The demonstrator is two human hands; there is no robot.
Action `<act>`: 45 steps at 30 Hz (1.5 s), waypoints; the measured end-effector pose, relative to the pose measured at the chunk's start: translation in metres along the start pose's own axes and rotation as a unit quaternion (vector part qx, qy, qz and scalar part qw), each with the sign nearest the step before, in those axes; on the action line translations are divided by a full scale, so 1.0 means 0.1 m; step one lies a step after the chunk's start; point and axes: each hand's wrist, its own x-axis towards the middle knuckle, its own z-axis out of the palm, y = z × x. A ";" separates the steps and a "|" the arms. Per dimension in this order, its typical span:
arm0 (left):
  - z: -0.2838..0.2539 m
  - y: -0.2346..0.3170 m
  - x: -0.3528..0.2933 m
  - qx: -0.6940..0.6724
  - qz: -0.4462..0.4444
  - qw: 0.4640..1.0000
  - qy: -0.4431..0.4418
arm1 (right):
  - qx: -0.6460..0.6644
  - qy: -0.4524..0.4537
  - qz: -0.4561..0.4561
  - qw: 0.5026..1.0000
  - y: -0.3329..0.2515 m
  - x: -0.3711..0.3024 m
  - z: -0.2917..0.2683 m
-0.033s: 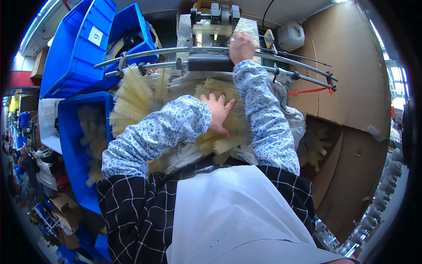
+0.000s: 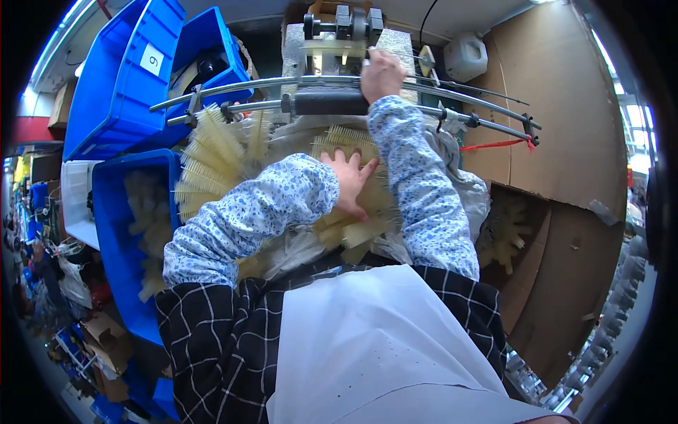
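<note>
Pale yellow brushes (image 2: 344, 230) lie heaped on a whitish sheet (image 2: 293, 134).

The roller (image 2: 330, 100) is black; below it, the brushes (image 2: 203, 166) show pale yellow and the sleeves (image 2: 427, 184) carry blue flecks on white; farther below it, the apron (image 2: 374, 332) is white, the shirt (image 2: 212, 339) black with a white grid; left of it, the bins (image 2: 116, 78) are solid blue; right of it, the ribbon (image 2: 494, 146) is red, the cardboard (image 2: 565, 120) brown

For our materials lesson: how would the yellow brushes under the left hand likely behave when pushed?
The brushes look springy: their thin bristles stand out in rows. They are probably light, being mostly bristle. Piled beneath the left hand, they may slide.
</note>
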 end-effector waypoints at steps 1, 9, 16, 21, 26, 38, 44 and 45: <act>0.01 -0.01 0.01 -0.003 0.001 1.000 -0.004 | 0.003 0.021 0.000 1.000 -0.05 0.00 0.05; -0.10 -0.08 0.01 -0.026 0.009 0.999 -0.038 | 0.014 0.026 -0.018 0.999 0.07 0.00 0.05; -0.23 -0.30 -0.09 -0.049 0.038 0.997 -0.042 | -0.023 0.064 -0.023 0.997 1.02 0.07 -0.14; -0.24 -0.52 -0.18 -0.096 0.042 0.995 0.001 | 0.070 -0.027 -0.027 0.997 1.71 0.30 -0.20; -0.46 -0.55 -0.28 -0.121 0.072 0.989 0.034 | -0.039 -0.045 -0.076 0.995 1.83 0.64 -0.41; -0.90 0.40 -0.23 0.049 0.168 0.921 0.347 | -0.014 0.006 -0.091 0.996 1.51 -0.43 -0.77; -0.84 0.42 0.00 0.042 0.187 0.946 0.262 | -0.045 0.036 -0.148 0.987 1.96 0.14 -0.63; -0.84 0.40 -0.03 0.040 0.180 0.951 0.248 | -0.054 0.029 -0.164 0.985 1.99 0.19 -0.65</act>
